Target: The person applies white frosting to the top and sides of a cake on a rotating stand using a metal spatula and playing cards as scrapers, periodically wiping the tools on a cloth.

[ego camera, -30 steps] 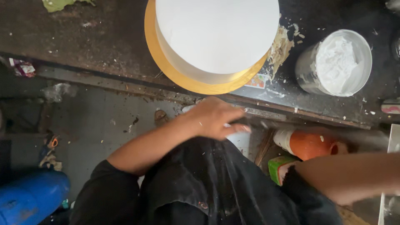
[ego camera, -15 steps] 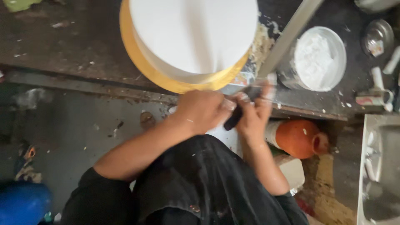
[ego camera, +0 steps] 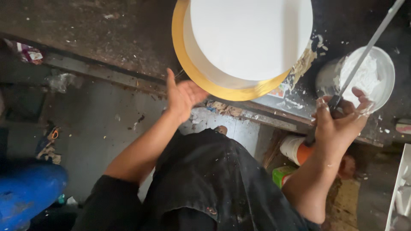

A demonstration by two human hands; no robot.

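My left hand (ego camera: 183, 96) is open at centre frame, fingertips touching the gold board (ego camera: 188, 64) under the white cake (ego camera: 250, 36) at top. At right, my right hand (ego camera: 340, 122) grips a long spatula (ego camera: 368, 45) angled over the bowl (ego camera: 387, 81) of white cream.

The cake (ego camera: 250, 38) sits on its board (ego camera: 182, 55) on the desk (ego camera: 85, 38). Right of it stands the bowl (ego camera: 376, 77). The left hand (ego camera: 182, 96) is at the board's near edge; the right hand (ego camera: 342, 122) grips a long spatula (ego camera: 368, 47), its blade seemingly over the bowl.
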